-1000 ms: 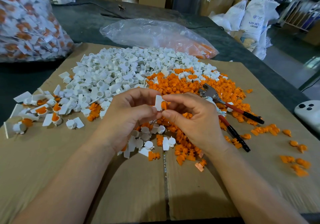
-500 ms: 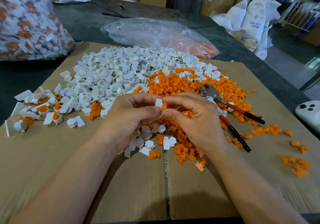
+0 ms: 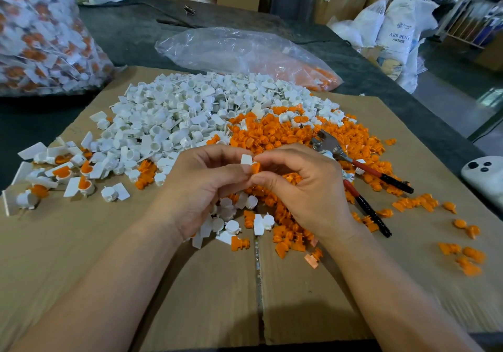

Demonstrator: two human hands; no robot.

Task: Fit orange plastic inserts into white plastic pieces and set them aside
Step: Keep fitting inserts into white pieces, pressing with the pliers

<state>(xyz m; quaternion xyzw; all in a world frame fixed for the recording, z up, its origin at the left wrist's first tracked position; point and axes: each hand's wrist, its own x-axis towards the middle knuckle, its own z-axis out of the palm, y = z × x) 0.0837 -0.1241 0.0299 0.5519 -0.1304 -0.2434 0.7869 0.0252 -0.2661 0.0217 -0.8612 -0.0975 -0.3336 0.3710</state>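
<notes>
From the head camera, we pinch a white piece (image 3: 247, 159) in our left hand (image 3: 202, 185) while our right hand (image 3: 304, 188) pinches an orange insert (image 3: 255, 167) against it, raised above the cardboard (image 3: 81, 242) so both parts line up for pressing.

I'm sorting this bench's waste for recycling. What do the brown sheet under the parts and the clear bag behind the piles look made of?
Brown sheet: likely corrugated cardboard, matte, with a flap seam down its middle. Clear bag: thin plastic film, glossy and wrinkled, orange pieces visible through it.
</notes>
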